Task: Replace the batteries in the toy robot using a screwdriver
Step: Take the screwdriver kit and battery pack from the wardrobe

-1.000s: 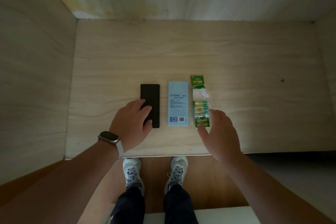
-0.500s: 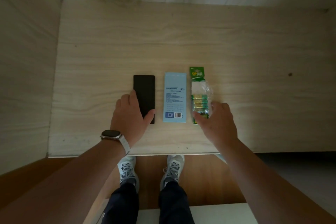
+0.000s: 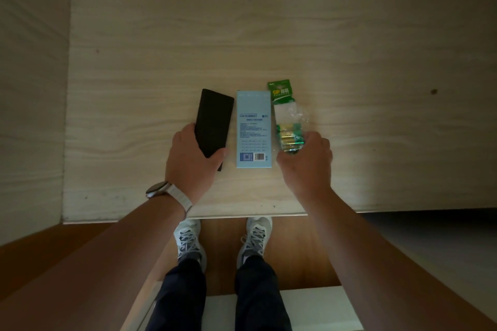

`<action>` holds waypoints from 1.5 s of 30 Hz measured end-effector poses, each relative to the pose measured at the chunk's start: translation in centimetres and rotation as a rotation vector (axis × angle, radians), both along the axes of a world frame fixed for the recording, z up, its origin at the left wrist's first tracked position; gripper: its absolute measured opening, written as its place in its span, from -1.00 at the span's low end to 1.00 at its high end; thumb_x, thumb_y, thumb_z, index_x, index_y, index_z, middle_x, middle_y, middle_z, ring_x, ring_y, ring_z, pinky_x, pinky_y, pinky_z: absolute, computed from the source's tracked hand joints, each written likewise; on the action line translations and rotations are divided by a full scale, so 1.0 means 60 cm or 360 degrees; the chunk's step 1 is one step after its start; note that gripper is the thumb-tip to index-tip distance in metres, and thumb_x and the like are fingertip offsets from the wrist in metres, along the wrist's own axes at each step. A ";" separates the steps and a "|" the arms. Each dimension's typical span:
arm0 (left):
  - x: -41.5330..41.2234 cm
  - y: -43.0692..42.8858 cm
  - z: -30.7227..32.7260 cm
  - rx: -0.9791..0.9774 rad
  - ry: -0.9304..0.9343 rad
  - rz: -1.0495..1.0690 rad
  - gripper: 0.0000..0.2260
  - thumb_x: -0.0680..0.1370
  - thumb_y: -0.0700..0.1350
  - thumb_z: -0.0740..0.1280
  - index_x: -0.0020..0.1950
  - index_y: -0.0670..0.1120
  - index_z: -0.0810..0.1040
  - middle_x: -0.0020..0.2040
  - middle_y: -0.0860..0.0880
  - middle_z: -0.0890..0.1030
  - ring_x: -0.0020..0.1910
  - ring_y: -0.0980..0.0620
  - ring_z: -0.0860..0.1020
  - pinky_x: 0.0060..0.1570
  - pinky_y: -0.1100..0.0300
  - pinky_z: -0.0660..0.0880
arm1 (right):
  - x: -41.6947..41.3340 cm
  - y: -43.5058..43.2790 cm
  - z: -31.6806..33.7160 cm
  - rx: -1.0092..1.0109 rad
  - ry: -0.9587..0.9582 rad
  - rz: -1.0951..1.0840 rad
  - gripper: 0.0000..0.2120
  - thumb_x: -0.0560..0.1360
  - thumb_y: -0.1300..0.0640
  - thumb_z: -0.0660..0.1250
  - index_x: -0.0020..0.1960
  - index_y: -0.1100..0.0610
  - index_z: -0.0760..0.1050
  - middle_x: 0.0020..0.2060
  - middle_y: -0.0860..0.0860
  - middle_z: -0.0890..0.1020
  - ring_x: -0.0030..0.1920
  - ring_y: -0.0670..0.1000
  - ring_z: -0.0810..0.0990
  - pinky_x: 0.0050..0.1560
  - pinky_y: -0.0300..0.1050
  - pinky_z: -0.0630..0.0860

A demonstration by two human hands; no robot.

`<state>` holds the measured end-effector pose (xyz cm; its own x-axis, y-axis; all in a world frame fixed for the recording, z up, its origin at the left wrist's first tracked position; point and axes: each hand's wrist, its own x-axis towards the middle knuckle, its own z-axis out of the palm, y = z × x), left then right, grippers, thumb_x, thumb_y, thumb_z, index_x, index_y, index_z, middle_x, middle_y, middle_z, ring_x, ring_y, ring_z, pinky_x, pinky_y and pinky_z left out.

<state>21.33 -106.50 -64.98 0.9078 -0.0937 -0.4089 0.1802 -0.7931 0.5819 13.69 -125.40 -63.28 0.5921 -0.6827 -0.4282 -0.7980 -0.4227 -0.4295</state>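
While both hands are closed on things at once, the risks are noted first. The left hand is wrapped round the near end of a black slab, thumb across its face and fingers along its left edge. The right hand pinches the near end of the battery pack, where green cells sit under crumpled clear wrap. Between them a blue box lies flat on the table, just beside both. No toy robot and no bare screwdriver can be made out; whether slab or box holds either cannot be told. The slab is held by one end only, so a slip, or a swing into the box, is judged possible if it is raised fast. The wrap looks loose, perhaps opened; should the pack be tipped, cells could be shed and rolled toward the table's near edge. Light is poor, which makes a fumble more probable. Against the frame half a second back, the slab, then square with the box under a resting left hand, is now skewed out of line. The right hand, then laid over the pack, is now closed on it. A second back both hands were spread, only just reaching.
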 end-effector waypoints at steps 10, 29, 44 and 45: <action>-0.001 0.004 -0.006 -0.0101 -0.0060 -0.0016 -0.53 0.41 0.02 0.54 0.24 -0.06 0.48 0.09 -0.05 0.53 -0.04 0.03 0.50 -0.27 0.33 0.35 | 0.006 -0.009 -0.009 0.0110 -0.0013 -0.0028 -0.48 0.37 0.12 0.46 0.27 0.17 0.38 0.11 0.06 0.38 0.11 0.14 0.47 0.02 -0.08 0.44; -0.011 -0.004 0.026 -0.0513 0.0226 0.0290 -0.68 0.54 -0.23 0.40 0.18 0.03 0.37 -0.09 0.15 0.58 -0.28 0.42 0.57 -0.44 0.49 0.44 | -0.028 -0.046 -0.002 0.0537 -0.0262 -0.0058 -0.75 0.42 0.16 0.45 0.00 -0.09 0.47 -0.23 -0.14 0.65 -0.27 -0.23 0.61 -0.31 -0.24 0.43; -0.019 0.011 0.064 -0.0702 0.0314 0.0415 -0.70 0.56 -0.21 0.40 0.18 0.05 0.39 -0.03 0.08 0.63 -0.20 0.28 0.65 -0.35 0.41 0.54 | 0.013 0.025 0.021 0.0506 -0.0389 -0.0090 -0.77 0.42 0.15 0.40 0.01 -0.04 0.45 -0.24 -0.16 0.61 -0.27 -0.31 0.58 -0.41 -0.44 0.44; -0.020 0.010 0.064 -0.0711 0.0317 0.0426 -0.70 0.56 -0.22 0.40 0.18 0.05 0.39 -0.03 0.07 0.64 -0.20 0.27 0.65 -0.35 0.41 0.54 | 0.015 0.027 0.017 0.0515 -0.0386 -0.0088 -0.77 0.42 0.15 0.41 0.02 -0.04 0.46 -0.23 -0.15 0.61 -0.25 -0.33 0.58 -0.41 -0.45 0.43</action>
<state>20.13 -105.91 -61.12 0.8329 -0.0744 -0.5484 0.4823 -0.3885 0.7852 14.61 -123.80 -62.25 0.6685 -0.5692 -0.4787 -0.6749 -0.1939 -0.7119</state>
